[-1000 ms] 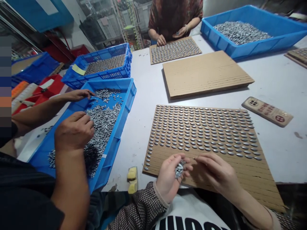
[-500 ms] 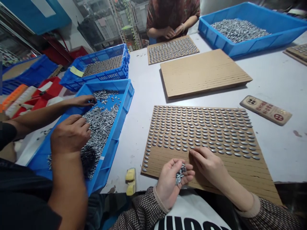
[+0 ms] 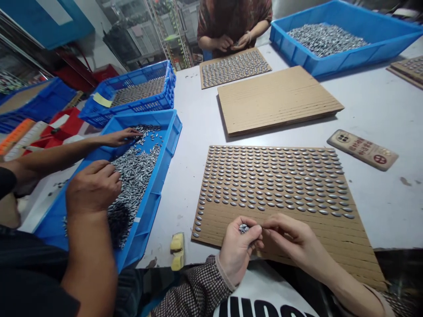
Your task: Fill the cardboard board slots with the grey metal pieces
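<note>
I logged two hands on the wearer. The left hand (image 3: 236,251) was cupped, gripping a small clump of grey striped seeds (image 3: 243,228). The right hand (image 3: 294,240) had its fingertips (image 3: 264,227) pinched together just beside it; I could not tell whether they held a seed. Both were over the lower part of a grooved cardboard board (image 3: 276,193) on the surface (image 3: 380,211), seed rows above, bare grooves below.

Other boards, three: one bare (image 3: 279,99), one filled at top center (image 3: 234,68), one cut off at upper right (image 3: 408,70).

Blue trays, four: lower left (image 3: 158,145), beside it (image 3: 165,94), far left (image 3: 39,105), upper right (image 3: 343,39).

Co-worker hands, four: two in the lower-left tray (image 3: 92,189), two at top center (image 3: 231,42).
</note>
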{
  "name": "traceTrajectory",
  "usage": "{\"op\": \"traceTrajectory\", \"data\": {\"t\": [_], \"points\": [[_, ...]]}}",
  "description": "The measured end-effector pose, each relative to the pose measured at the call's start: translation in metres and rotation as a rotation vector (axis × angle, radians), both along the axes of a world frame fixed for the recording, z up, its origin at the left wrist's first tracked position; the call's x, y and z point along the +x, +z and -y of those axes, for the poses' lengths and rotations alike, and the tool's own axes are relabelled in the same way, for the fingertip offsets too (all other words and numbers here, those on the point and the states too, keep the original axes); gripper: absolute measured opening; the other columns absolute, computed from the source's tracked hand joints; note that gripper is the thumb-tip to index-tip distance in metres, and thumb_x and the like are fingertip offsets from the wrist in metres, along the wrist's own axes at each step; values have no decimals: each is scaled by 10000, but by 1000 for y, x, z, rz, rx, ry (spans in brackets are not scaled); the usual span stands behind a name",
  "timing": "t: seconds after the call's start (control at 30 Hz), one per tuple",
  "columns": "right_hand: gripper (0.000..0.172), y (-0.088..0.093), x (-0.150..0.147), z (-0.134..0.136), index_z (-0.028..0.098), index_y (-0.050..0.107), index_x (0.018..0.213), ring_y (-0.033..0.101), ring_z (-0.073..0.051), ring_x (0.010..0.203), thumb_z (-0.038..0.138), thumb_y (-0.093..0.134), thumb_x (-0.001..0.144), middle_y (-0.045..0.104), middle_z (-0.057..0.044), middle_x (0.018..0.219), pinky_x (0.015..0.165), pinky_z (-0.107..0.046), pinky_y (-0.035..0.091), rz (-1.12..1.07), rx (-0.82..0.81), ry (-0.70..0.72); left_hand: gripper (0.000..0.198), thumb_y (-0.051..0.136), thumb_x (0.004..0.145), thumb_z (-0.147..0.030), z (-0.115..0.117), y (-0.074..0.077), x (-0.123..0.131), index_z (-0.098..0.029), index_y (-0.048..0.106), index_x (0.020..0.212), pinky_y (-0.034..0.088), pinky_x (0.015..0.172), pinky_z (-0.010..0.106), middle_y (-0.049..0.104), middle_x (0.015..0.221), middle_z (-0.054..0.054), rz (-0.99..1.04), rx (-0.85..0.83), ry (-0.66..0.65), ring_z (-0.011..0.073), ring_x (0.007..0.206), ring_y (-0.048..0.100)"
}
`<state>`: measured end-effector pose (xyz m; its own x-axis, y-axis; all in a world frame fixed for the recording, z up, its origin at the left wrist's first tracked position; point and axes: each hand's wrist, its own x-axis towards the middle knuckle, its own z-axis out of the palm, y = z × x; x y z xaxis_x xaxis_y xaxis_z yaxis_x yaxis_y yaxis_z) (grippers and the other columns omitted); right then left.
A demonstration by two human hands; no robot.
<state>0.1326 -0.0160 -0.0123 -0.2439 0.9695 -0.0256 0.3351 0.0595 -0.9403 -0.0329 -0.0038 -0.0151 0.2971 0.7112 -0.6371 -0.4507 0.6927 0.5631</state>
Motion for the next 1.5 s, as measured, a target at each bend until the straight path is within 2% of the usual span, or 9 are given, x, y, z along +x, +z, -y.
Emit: {"op": "traceTrajectory", "data": {"t": [0.13, 0.2, 0.4, 0.6, 0.87, 0.97, 1.07, 1.27, 1.5], "points": [[166, -3, 9, 4, 215, 642, 893, 624, -149, 754, 256, 490, 944, 659, -28, 819, 670, -248, 505, 12, 23, -12, 243, 769, 694, -188, -3, 2, 7, -130, 570, 821, 434, 551, 174, 610, 668, -4, -8, -5, -74, 63, 550, 555], [138, -10, 16, 4, 220, 641, 950, 634, -154, 789, 229, 504, 936, 667, -37, 864, 680, -250, 515, 62, 133, -55, 260, 744, 723, -199, -5, 5, 9, -125, 578, 909, 464, 576, 189, 651, 767, 33, 19, -52, -68, 94, 626, 610], [194, -38, 30, -5, 209, 628, 1060, 624, -175, 875, 160, 490, 934, 657, -77, 975, 741, -281, 522, 379, 457, -127, 292, 544, 848, -179, -7, 15, 4, -75, 550, 1121, 528, 828, 323, 669, 1067, 179, 60, -189, 69, 227, 916, 690], [270, -53, 29, -10, 170, 620, 1093, 598, -195, 895, 92, 414, 937, 639, -104, 1005, 716, -283, 491, 649, 524, -47, 263, 593, 849, -192, -1, 11, 5, -121, 510, 1088, 533, 800, 308, 685, 1041, 157, 45, -196, 18, 210, 880, 696], [250, -53, 29, -9, 156, 630, 1038, 577, -209, 892, 83, 420, 924, 630, -110, 975, 723, -290, 474, 748, 527, -29, 245, 676, 814, -226, -1, 10, 6, -121, 551, 997, 537, 744, 258, 693, 912, 105, 17, -143, -33, 153, 786, 686], [246, -48, 28, -8, 168, 622, 1051, 589, -207, 900, 99, 418, 933, 633, -108, 1002, 738, -300, 480, 678, 499, -64, 286, 681, 814, -257, 0, 9, 7, -118, 557, 1031, 531, 693, 232, 678, 829, 71, 6, -146, -35, 125, 719, 668], [210, -33, 25, -4, 193, 591, 1108, 602, -190, 906, 167, 462, 945, 628, -94, 1020, 751, -292, 494, 436, 390, -90, 299, 697, 803, -285, 1, 6, 10, -131, 542, 1007, 520, 649, 212, 671, 800, 53, 3, -125, -35, 111, 682, 655], [147, -3, 21, 1, 228, 628, 1019, 621, -152, 872, 226, 501, 946, 659, -42, 948, 763, -259, 501, -36, 62, 64, 302, 701, 787, -380, 4, -1, 16, -144, 517, 831, 409, 434, 152, 612, 639, -2, -4, -20, -97, 62, 487, 540], [187, -10, 27, 7, 183, 651, 938, 641, -150, 747, 308, 511, 945, 684, -41, 839, 675, -261, 525, -281, -248, 30, 295, 701, 785, -378, 3, 0, 30, -155, 511, 817, 302, 374, 131, 580, 602, -18, -50, 1, -134, 48, 454, 482]]}}
